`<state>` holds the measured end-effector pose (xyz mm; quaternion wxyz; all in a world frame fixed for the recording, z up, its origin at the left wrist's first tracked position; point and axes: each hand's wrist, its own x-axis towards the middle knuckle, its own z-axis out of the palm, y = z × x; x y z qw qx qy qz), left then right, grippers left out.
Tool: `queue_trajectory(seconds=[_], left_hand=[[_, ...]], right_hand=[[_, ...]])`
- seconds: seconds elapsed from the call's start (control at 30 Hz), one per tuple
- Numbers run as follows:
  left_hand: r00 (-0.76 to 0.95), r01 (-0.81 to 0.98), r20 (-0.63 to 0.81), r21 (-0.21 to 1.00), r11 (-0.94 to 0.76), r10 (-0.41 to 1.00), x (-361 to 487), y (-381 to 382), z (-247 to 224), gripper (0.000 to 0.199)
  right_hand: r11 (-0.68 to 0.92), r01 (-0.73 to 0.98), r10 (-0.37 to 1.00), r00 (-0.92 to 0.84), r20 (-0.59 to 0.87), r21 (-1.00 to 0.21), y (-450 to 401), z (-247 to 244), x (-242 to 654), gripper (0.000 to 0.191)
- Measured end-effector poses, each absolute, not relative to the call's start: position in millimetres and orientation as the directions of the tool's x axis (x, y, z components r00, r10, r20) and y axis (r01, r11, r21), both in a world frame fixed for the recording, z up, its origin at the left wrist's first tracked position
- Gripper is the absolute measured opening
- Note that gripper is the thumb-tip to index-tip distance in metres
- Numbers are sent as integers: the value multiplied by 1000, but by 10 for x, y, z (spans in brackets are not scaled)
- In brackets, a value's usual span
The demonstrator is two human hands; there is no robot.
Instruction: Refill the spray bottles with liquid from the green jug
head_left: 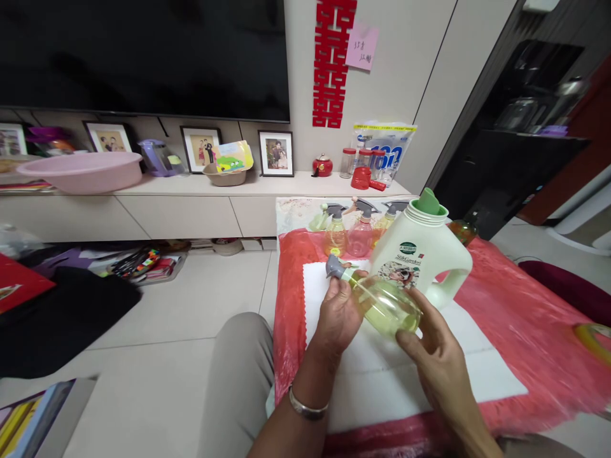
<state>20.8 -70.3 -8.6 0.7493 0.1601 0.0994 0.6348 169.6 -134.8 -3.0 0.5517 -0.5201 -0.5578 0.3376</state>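
Note:
A clear yellow spray bottle (387, 306) with a grey spray head is tilted on its side between my hands, some liquid inside it. My left hand (340, 312) wraps round its neck just below the spray head. At the bottle's base, my right hand (436, 353) holds it between thumb and fingers. Behind it stands a large pale green jug (401, 248) with a green scoop or spout in its open mouth. Several more spray bottles, among them a pink one (360, 236) and a yellow one (336, 235), stand upright at the table's back.
A white mat (363, 394) lies on the red plastic table cover (515, 312). On the cabinet behind are a pink basin (86, 172), picture frames, a red pot (323, 166), red-lidded jars and a plastic bag (394, 143). A roll of tape (592, 340) is at the right edge.

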Motion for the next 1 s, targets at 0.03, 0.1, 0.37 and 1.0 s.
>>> queue_trajectory(seconds=[0.03,0.1,0.37,1.0], left_hand=[[158,-925,47,358,131,986,201,-698,-94,34],[143,-926,38,357,121,989,191,-693,-105,32],[175,-926,73,352,139,982,177,-700,-87,31],[192,-929,143,346,133,971,201,-670,-135,30]], right_hand=[[265,212,943,147,299,-941,-1366,-58,1674,77],[334,282,913,139,383,-899,-1391,-121,1660,83],[385,524,874,58,483,-760,-1420,-164,1896,71],[54,273,995,64,74,-960,-1419,21,1976,85]])
